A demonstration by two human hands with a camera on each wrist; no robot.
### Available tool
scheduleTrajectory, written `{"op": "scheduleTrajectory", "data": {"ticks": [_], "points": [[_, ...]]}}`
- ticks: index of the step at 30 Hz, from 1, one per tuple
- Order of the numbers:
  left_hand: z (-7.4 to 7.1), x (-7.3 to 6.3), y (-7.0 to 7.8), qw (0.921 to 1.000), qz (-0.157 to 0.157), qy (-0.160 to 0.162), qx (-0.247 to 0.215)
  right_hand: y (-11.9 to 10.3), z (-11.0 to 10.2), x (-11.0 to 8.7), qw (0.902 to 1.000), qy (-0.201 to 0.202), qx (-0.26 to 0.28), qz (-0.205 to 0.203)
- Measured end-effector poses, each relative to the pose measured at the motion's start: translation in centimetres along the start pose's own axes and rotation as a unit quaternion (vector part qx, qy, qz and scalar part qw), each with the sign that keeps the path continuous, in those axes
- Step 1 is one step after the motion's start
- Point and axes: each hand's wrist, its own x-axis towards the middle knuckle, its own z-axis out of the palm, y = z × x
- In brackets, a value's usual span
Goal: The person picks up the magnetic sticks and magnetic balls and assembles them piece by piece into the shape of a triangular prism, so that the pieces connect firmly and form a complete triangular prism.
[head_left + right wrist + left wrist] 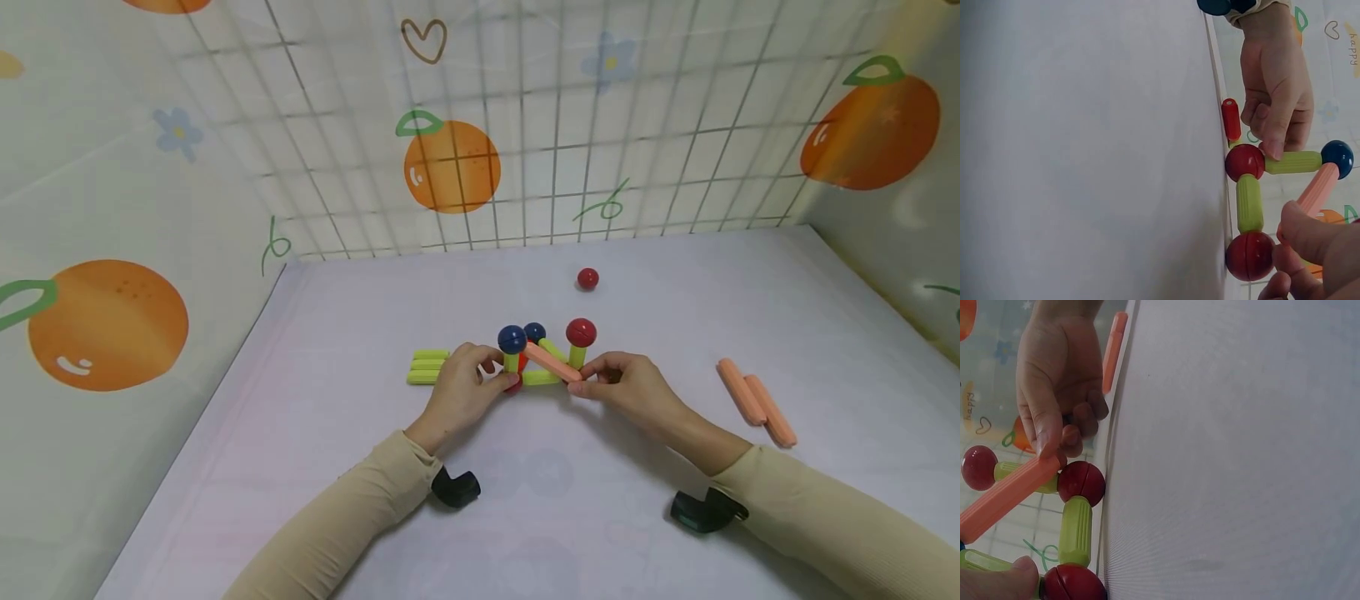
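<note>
Right hand (pixel 637 390), in from lower right, pinches pink rod (pixel 553 363), frame centre; left hand (pixel 463 385), in from lower left, pinches upright green rod (pixel 512 363). Backdrop (pixel 1329 75) reads "happy", right-wrist view's upper right.

Tabletop (pixel 555 533), rod-and-ball frame (pixel 542 377), loose rods (pixel 741 392), red ball (pixel 588 279)

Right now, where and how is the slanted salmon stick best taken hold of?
Probably by the lower right end of the salmon stick, pinched across its narrow width from the right, as the right hand does. Its raised end meets the nearer blue ball, and the left hand crowds that side, pinching the upright yellow-green stick.
</note>
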Motion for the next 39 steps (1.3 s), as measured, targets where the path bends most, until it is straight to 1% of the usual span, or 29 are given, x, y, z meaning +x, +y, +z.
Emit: {"op": "scheduleTrajectory", "data": {"ticks": [4,11,21,28,34,39], "points": [[0.1,0.0,-0.1,1.0000,-0.002,0.002,0.000,-0.1,0.0,0.1,1.0000,0.001,-0.005,-0.003],[0.1,0.1,-0.3,1.0000,0.004,0.005,0.002,-0.2,0.1,0.2,0.9995,-0.001,-0.027,0.016],[0.0,0.1,-0.3,1.0000,0.001,0.003,0.000,-0.3,0.3,0.5,0.9998,0.020,-0.008,0.003],[0.0,0.1,-0.4,1.0000,-0.004,0.001,-0.003,-0.3,0.4,0.9,0.9999,0.011,0.005,0.004],[0.0,0.1,-0.5,1.0000,0.005,0.005,0.000,-0.4,0.6,1.3,0.9998,0.012,-0.015,0.004],[-0.1,0.0,-0.5,1.0000,0.002,0.004,-0.002,-0.4,0.7,1.5,0.9997,0.016,-0.018,0.001]]}}
